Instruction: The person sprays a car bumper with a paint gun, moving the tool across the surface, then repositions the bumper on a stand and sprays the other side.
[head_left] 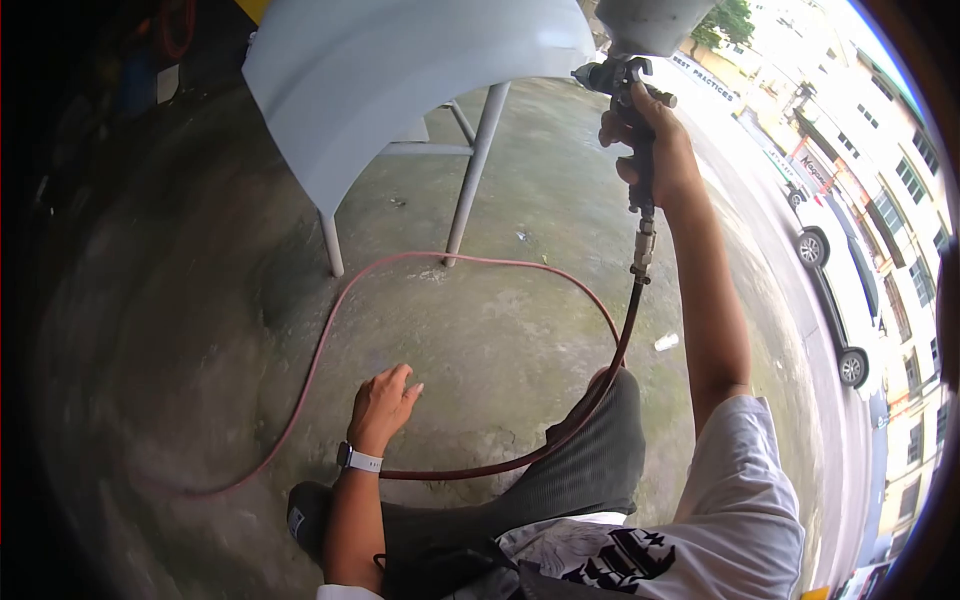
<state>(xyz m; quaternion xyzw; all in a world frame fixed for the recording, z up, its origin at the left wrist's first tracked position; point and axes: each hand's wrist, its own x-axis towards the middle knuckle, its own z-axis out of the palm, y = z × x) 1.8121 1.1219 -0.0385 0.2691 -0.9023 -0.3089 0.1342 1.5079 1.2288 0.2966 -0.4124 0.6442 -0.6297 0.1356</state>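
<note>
My right hand [655, 140] grips the handle of a spray gun [603, 76] and holds it up, with the fingers around the grip and trigger area. A grey paint cup [655, 25] sits on top of the gun, cut off by the frame edge. The nozzle points left, close to the right edge of a smooth, curved light-grey body panel [420, 75]. Below the grip, a metal coupling joins a reddish air hose [590, 405]. My left hand [387, 405] hangs low over the floor, fingers loosely curled and thumb apart, holding nothing.
The panel rests on a metal stand [475, 180]. The hose loops across the stained concrete floor [480, 340], passing by my left wrist and my knee. A small white scrap [666, 342] lies near the hose. Outside at the right are a white car [840, 275] and buildings.
</note>
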